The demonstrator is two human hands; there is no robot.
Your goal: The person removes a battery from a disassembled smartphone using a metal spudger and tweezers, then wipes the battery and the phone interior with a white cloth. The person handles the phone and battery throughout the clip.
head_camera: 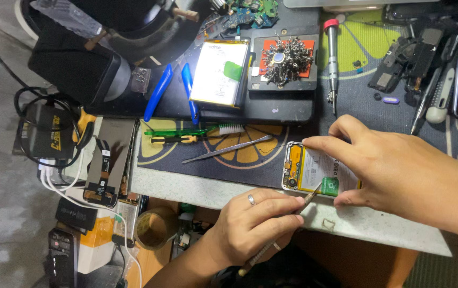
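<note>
At the far left a black box wrapped in cable (47,136) sits beside a detached phone screen with its flex ribbon (109,160), which hangs partly over the near edge of the desk (207,192); further right, on the dark mat, lie blue-handled pliers (173,88), a green toothbrush (197,130) and metal tweezers (226,149); behind them rests a loose white battery (221,72), and just right of it a magnetic pad heaped with small screws (285,60); a red-capped screwdriver (332,58) lies further right again. Near the front edge the left hand (250,224), a ring on one finger, has its fingers closed around a thin metal pry tool (282,232), held like a pen, its tip touching the green tab on the opened phone (319,176); that phone lies back-open at the near edge of the mat, its yellow-edged battery showing. The right hand (399,176) comes in from the right and pins the phone, fingers narrow, forefinger along its far edge and thumb at its near right corner. Loose black phone parts (405,64) lie at the far right.
</note>
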